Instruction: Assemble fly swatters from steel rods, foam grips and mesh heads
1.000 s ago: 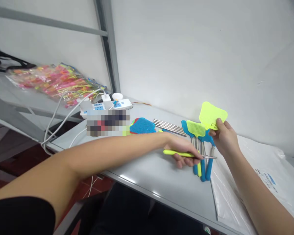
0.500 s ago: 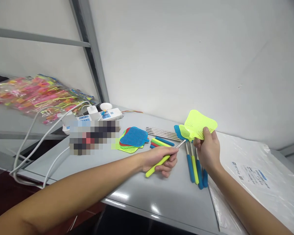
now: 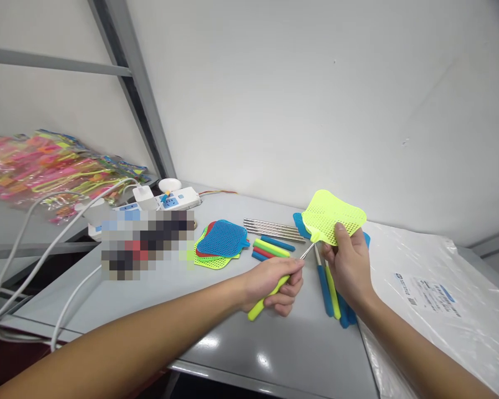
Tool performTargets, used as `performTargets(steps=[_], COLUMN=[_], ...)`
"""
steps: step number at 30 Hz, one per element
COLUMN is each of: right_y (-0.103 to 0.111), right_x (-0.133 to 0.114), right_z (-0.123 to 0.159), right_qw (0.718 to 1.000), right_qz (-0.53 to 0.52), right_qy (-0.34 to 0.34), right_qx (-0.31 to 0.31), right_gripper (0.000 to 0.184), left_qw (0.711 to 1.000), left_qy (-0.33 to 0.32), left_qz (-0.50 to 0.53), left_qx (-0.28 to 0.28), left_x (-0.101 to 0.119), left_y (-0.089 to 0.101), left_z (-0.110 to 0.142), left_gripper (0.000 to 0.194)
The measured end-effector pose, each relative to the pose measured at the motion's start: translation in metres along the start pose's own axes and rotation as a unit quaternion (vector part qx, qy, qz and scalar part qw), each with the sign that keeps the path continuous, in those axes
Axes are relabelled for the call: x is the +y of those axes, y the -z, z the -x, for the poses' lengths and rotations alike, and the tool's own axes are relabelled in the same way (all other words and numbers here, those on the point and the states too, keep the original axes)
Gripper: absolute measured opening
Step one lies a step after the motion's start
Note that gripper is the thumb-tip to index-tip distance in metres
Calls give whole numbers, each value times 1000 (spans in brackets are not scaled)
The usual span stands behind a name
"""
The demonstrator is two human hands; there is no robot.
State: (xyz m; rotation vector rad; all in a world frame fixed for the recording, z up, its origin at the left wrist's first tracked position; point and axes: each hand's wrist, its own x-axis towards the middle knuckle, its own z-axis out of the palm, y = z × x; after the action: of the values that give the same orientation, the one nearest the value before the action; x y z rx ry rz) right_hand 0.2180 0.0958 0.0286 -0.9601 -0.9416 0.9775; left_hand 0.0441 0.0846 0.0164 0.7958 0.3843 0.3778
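Observation:
My left hand (image 3: 274, 282) grips a yellow-green handle (image 3: 263, 303) with a thin metal rod sticking out toward the upper right. My right hand (image 3: 347, 263) pinches a yellow-green mesh swatter head (image 3: 330, 213) by its lower edge. The rod's tip meets the base of that head between my two hands. Under my right hand lie finished swatters with blue and yellow handles (image 3: 331, 291) on the grey table (image 3: 233, 343).
A stack of blue, red and yellow mesh heads (image 3: 219, 242) lies mid-table beside loose coloured handles (image 3: 271, 247) and metal rods (image 3: 270, 228). A power strip (image 3: 170, 198) with white cables sits at the back left. White plastic bags (image 3: 436, 299) lie right; packed swatters (image 3: 45, 163) fill the left shelf.
My left hand turned the handle so its rod points up toward the mesh head, and my right hand brought the head down to meet it. The camera shifted right.

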Motion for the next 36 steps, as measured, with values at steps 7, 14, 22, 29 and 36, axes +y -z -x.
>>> performTargets(steps=[7, 14, 22, 29, 36], right_y=[0, -5, -3, -7, -7], right_x=[1, 1, 0, -7, -2], right_z=[1, 5, 4, 5, 10], right_qw=[1000, 1000, 991, 987, 973], right_qz=[-6, -2, 31, 11, 71], right_qy=[-8, -17, -47, -102, -133], right_qx=[6, -25, -122, -121, -174], right_gripper=[17, 17, 23, 32, 40], left_qw=[1000, 999, 989, 909, 873], left_qy=[6, 28, 26, -64, 16], left_qz=[-5, 14, -128, -356, -453], left_qx=[8, -21, 74, 207, 182], left_x=[3, 9, 17, 20, 31], left_y=[3, 7, 4, -9, -13], left_z=[0, 4, 7, 3, 16], left_gripper=[36, 36, 40, 36, 38])
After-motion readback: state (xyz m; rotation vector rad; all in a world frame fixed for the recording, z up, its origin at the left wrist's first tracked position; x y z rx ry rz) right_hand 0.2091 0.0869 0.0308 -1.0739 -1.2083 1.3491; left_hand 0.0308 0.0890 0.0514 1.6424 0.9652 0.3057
